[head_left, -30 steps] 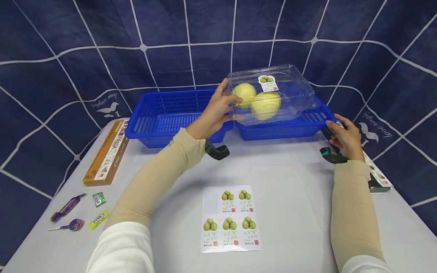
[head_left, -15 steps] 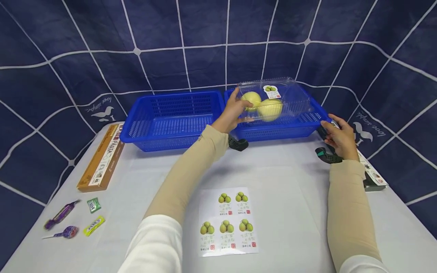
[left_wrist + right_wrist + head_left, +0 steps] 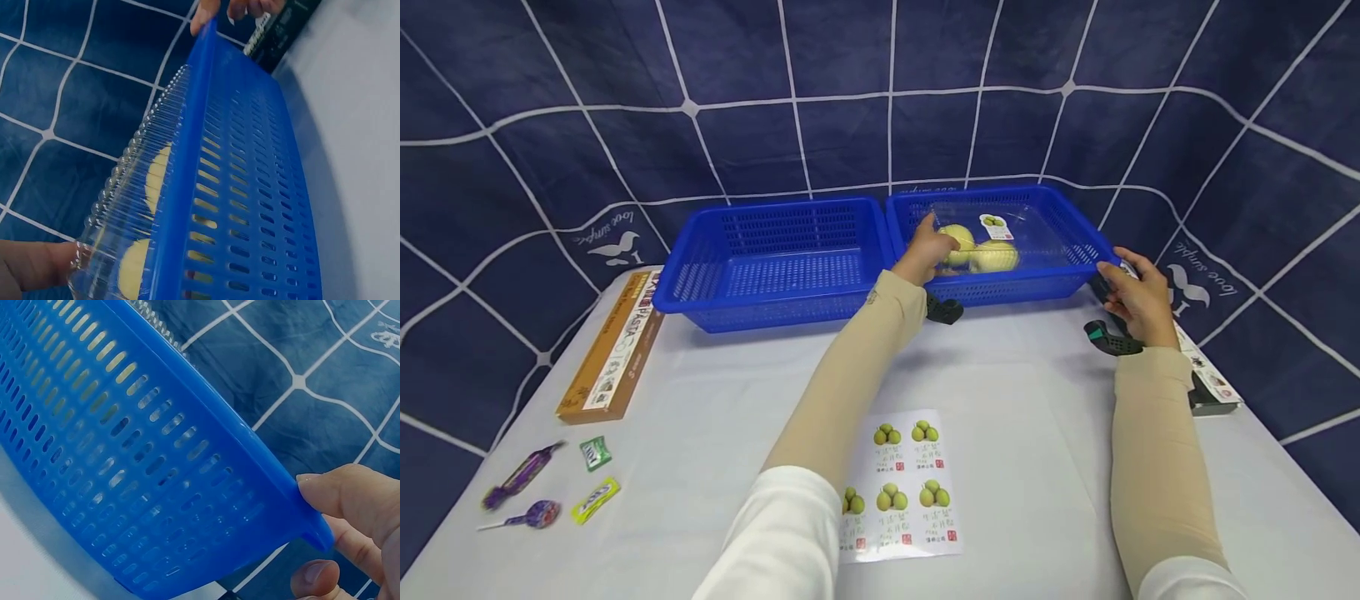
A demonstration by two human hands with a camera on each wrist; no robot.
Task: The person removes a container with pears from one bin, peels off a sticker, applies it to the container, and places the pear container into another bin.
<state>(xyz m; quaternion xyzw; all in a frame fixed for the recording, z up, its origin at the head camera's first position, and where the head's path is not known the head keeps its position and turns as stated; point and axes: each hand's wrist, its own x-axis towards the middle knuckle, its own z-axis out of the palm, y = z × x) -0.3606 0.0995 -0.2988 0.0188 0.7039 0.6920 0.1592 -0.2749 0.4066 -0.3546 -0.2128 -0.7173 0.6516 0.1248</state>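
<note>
My left hand (image 3: 929, 250) holds the left end of a clear plastic clamshell box (image 3: 1037, 229), thumb and fingers around that end. The box sits down inside the right blue basket (image 3: 1033, 287), its ridged edge just above the rim in the left wrist view. Two round pale yellow fruits (image 3: 995, 257) lie in the box's left part, and a white pear sticker (image 3: 996, 227) is on its lid. My right hand (image 3: 1142, 300) pinches the basket's right front corner; in the right wrist view its thumb (image 3: 347, 490) lies on the rim.
Another blue basket (image 3: 775, 312) stands at left, against the right one. A sheet of pear stickers (image 3: 917, 492) lies at front, partly under my left arm. A pasta box (image 3: 613, 350), wrapped sweets (image 3: 597, 452) and a lollipop (image 3: 542, 514) lie left. A dark box (image 3: 1213, 387) lies right.
My left hand has moved right and down, lowering the clamshell box from above the right basket into it. My right hand has stayed on the basket's corner. The view has shifted slightly.
</note>
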